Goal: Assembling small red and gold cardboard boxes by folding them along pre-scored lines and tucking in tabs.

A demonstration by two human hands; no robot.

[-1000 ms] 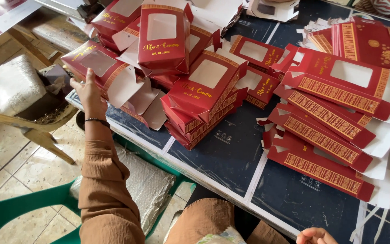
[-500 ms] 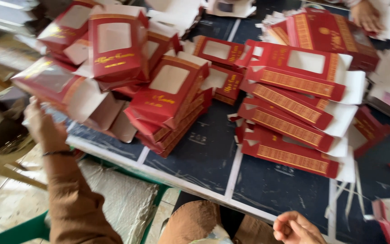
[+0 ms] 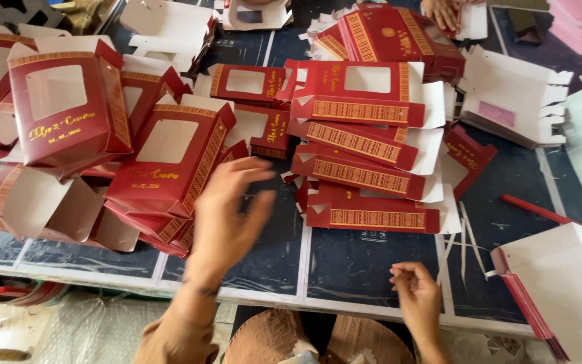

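Dark desk (image 3: 365,263) pretty much buried in maroon cardboard. Heap of folded-up window boxes (image 3: 170,162) along the left edge, clear film panels and gold trim, glossy and sharp-cornered. Fanned row of flat unfolded boxes (image 3: 362,145) mid-desk, white undersides poking out at the right. Left hand (image 3: 227,219) empty, fingers spread open, hovering just beside the folded heap near the front edge, a bit blurred. Right hand (image 3: 417,296) at the front edge, fingers loosely curled, gripping nothing visible, just below the flat row. Stack of white blanks (image 3: 560,290) at the right front corner, red pen (image 3: 537,210) nearby. Somebody else's hand (image 3: 442,10) at the far edge.
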